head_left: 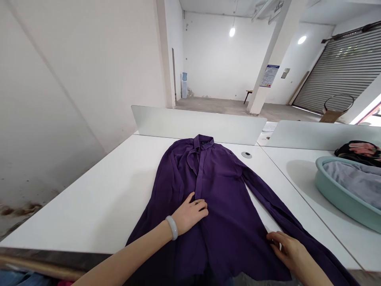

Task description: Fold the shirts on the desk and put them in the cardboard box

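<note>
A dark purple long-sleeved shirt [223, 190] lies front up on the white table, its collar at the far end and its hem towards me. My left hand [190, 214], with a pale bangle at the wrist and a ring, is on the front placket. Its fingers are bent into the cloth and the thumb is hidden. At the shirt's right side edge, my right hand [287, 252] pinches the fabric between thumb and fingers. One sleeve stretches past the right hand towards the near right corner. The other sleeve lies along the left side of the body.
On the right stands a pale green basin [323, 180] holding grey cloth, with black and pink clothing [363, 150] behind it. Low dividers [196, 123] line the table's far edge. A cable grommet [246, 155] sits right of the collar. A wall rises on the left.
</note>
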### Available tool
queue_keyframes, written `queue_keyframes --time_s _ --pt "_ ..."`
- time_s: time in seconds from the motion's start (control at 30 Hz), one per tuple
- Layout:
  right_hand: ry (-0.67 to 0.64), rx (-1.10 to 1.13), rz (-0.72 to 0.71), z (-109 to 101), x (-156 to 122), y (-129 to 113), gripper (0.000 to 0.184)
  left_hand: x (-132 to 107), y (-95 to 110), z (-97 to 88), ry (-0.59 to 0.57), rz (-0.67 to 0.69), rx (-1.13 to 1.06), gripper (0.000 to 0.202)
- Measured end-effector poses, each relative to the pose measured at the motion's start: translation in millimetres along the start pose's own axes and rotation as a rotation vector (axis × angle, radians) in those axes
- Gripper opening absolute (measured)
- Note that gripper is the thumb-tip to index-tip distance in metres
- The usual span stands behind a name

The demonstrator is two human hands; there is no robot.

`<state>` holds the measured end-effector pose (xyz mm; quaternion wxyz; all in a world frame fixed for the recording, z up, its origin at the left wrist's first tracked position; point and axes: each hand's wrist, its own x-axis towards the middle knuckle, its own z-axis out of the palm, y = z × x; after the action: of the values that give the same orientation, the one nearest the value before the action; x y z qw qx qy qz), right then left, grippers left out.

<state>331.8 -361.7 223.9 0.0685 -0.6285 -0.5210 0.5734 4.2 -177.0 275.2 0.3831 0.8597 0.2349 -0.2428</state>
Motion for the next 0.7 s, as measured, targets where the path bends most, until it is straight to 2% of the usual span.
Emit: queue_keyframes --time_s 0.2,0.3,0.37,0.5,0.6,0.7 --pt "0.028 0.040 -0.012 3.2 -25.7 13.7 0.023 -8.0 4.9 -2.9 0.017 -0.013 -0.022 0.027" --pt "0.185 -0.028 -0.029 12.8 -32.1 1.3 0.022 -13.0 16.6 -6.4 0.037 0.017 0.009 0.025" --pt "0.266 -0.035 -0.108 21.0 -32.0 -16.3 0.022 -18.2 31.2 -9.6 0.038 0.062 0.011 0.023" --pt "0.159 -0.005 -0.292 39.5 -31.0 -43.4 0.035 -35.4 67.6 -9.2 0.083 0.131 0.009 0.014" --pt "0.126 -0.013 -0.287 52.1 -35.8 -44.3 0.046 -52.3 88.1 3.2 0.211 0.129 0.054 0.015" --pt "0.120 -0.008 -0.249 57.2 -40.5 -38.5 0.049 -69.2 97.5 22.1 0.318 0.115 0.073 0.024"
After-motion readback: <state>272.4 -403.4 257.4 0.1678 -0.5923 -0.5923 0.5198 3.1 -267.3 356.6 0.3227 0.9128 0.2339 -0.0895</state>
